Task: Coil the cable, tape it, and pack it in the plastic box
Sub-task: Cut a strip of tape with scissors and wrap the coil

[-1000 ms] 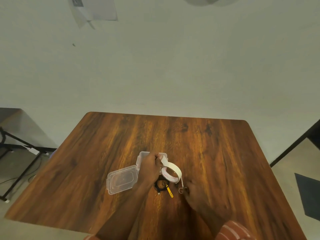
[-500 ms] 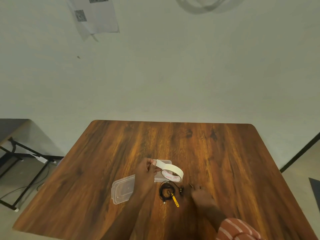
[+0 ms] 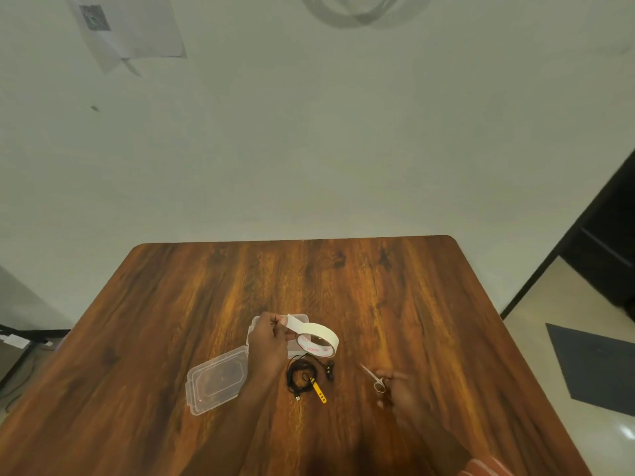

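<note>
At the near edge of the wooden table (image 3: 206, 304), the right hand (image 3: 398, 393) grips small metal scissors (image 3: 372, 377), now lifted and carried to the right of where they lay a second ago. The coiled black cable (image 3: 302, 376), with its yellow tie (image 3: 318, 391), lies on the table between the two hands, touching neither. Just beyond it, the left hand (image 3: 269, 341) holds the white tape roll (image 3: 318, 340), pinching its pulled-out end, above the clear plastic box (image 3: 302, 319). The box's ribbed, rounded lid (image 3: 216, 383) lies to the left.
</note>
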The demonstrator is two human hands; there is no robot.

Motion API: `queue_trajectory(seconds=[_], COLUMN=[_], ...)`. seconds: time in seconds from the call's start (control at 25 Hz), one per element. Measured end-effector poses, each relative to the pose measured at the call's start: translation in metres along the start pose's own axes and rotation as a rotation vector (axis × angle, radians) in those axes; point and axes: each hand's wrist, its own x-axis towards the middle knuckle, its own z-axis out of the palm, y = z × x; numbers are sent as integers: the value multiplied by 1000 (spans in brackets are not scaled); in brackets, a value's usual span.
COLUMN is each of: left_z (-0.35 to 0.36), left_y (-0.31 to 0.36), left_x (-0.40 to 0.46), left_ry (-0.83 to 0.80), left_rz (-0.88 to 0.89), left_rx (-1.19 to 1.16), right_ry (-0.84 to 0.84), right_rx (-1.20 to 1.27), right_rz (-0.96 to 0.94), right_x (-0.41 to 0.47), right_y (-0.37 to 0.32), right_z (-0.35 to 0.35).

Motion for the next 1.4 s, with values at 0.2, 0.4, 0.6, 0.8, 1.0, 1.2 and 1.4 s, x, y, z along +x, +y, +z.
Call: queue_trajectory(seconds=[0.2,0.4,0.6,0.8,1.0,1.2,1.4], left_z=[11,18,21,23,19,14,16], left_y=[0,6,11,12,17,26,31], left_x=[-2,-3,-4,-6,-7,-6,-7], left_ry=[14,19,8,1,-21,-48,-43], left_rz=[-8,-13,-8,-27,-34,-29,-7], left_rx=[63,95,105,102,41,-58,-84], right_ry=[-199,-274,-366,-420,-578,-569,-550], right_rx=[435,430,405,434,609,450,110], right_rz=[92,42,-94,-121,-56,-118,-221], right_x=[-43,-75,-87,-101,-111,-116,-128], right_y=[-23,-45,-59,-63,-70,-69,-66], right_z=[12,29,39,50,53,63,73])
